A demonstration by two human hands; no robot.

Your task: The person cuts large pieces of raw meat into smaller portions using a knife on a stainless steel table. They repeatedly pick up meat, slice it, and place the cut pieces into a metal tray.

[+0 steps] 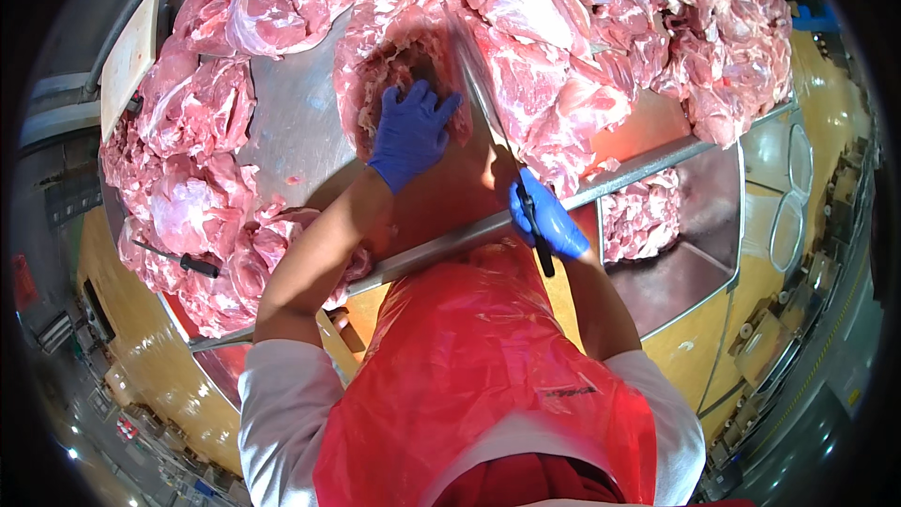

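Observation:
My left hand [410, 136], in a blue glove, rests on a large piece of raw meat [394, 14] with a dark hollow in its near part. Its fingers are spread apart over that hollow. My right hand [549, 218], also gloved in blue, is closed round the black handle of a knife [483, 99] above the table's front edge. The long thin blade points away from me along the right side of the piece and looks blurred. Just right of the blade lies another big cut of meat [535, 14], pale with fat on top.
Meat heaps cover the steel table [296, 113] at left [192, 197] and far right [699, 19]. A black-handled tool [197, 266] lies on the left heap. Beyond the table's metal edge [648, 161], a bin [704, 268] holds small meat pieces [643, 216]. A white board [131, 61] stands far left.

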